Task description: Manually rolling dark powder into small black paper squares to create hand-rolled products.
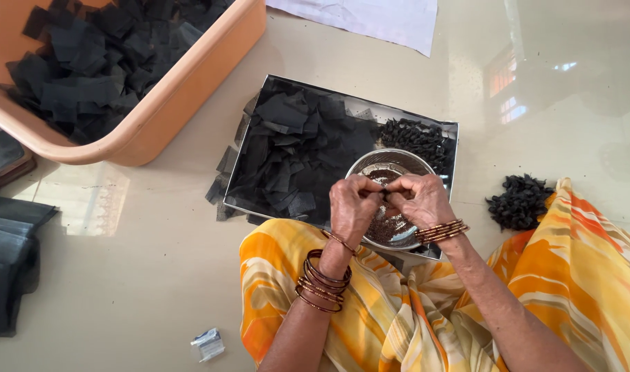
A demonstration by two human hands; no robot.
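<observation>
Pinching a small dark piece (384, 195) between both sets of fingertips, the left hand (353, 207) and right hand (422, 200) meet over a round steel bowl (391, 162) of dark grains, set on a metal tray (342, 103) of black squares (294, 145). An orange tub (191, 76) sits upper left; a small clear packet (207, 344) lies on the floor.

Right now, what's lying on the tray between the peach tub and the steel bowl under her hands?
In the head view, a heap of black cut pieces covers the tray between the tub and the bowl.
</observation>
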